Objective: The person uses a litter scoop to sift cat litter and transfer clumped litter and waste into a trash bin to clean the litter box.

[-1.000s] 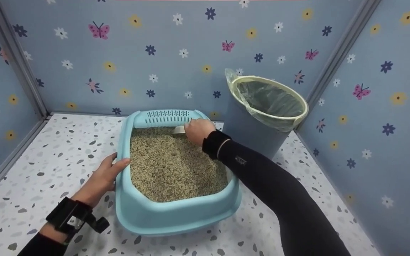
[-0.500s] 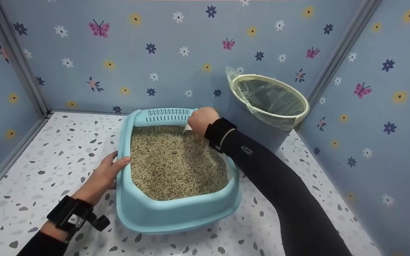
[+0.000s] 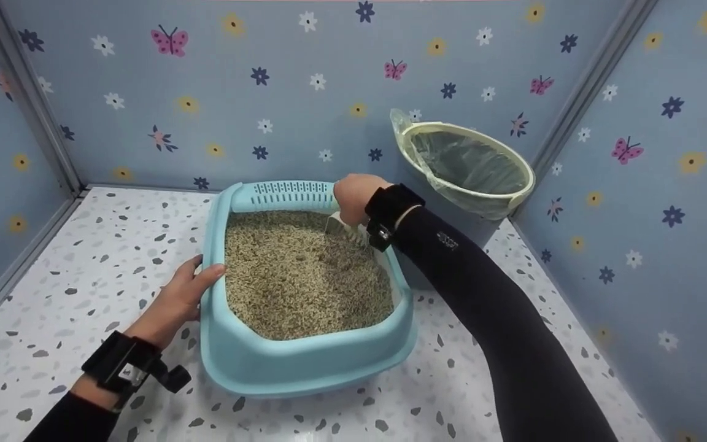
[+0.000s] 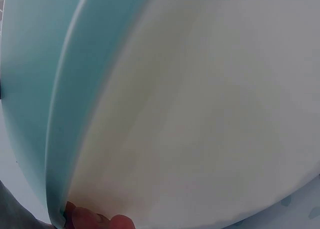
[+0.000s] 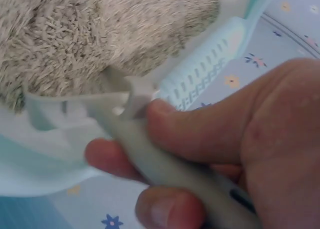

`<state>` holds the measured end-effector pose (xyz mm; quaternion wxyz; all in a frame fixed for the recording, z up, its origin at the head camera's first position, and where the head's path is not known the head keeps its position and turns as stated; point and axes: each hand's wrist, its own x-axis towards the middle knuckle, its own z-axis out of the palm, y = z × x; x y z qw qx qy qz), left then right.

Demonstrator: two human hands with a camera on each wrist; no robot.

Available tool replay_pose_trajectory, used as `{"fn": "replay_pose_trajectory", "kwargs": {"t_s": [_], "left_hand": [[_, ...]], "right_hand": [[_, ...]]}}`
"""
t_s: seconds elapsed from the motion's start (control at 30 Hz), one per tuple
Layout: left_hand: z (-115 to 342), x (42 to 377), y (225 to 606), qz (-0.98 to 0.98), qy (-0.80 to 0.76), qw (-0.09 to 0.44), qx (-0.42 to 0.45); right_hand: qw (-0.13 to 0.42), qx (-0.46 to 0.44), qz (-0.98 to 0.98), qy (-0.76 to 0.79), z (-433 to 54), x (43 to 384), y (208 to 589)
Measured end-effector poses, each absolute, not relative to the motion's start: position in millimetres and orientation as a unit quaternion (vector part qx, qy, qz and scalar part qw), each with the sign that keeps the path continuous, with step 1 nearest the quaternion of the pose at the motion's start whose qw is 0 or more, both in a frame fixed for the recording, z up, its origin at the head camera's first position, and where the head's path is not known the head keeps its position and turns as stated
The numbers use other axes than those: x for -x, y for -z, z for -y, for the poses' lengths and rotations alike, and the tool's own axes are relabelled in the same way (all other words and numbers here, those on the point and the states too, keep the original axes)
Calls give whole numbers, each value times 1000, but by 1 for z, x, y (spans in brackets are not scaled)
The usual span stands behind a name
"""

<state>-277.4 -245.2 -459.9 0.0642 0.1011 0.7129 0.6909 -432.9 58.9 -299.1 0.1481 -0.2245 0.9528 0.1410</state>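
A light blue litter box (image 3: 304,362) with a slotted back wall holds grainy tan litter (image 3: 292,276). My left hand (image 3: 185,291) grips its left side, thumb over the rim; in the left wrist view the fingertips (image 4: 97,219) curl beneath the blue rim beside a pale wall. At the back right corner, my right hand (image 3: 359,195) holds a pale litter scoop (image 3: 335,223). The right wrist view shows fingers and thumb wrapped round the scoop's handle (image 5: 150,154), its head partly in the litter. How much litter the scoop bears is hidden.
Behind and right of the box stands a grey-blue trash bin (image 3: 473,196), lined with a clear bag (image 3: 461,162). Flower-patterned walls (image 3: 304,55) enclose the back and both sides. The speckled floor (image 3: 126,239) lies around the box.
My right hand has moved rightward with the scoop to the box's back right corner, the wrist turning and the scoop's head showing more. The left hand keeps its hold on the rim.
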Motion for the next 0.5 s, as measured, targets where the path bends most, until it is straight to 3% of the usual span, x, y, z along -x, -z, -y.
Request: {"fn": "replay_pose_trajectory", "kwargs": {"t_s": [0.5], "left_hand": [[246,276,460,-716,-689,66,-91]], "right_hand": [[187,178,-966,9,-78,442,290]]}}
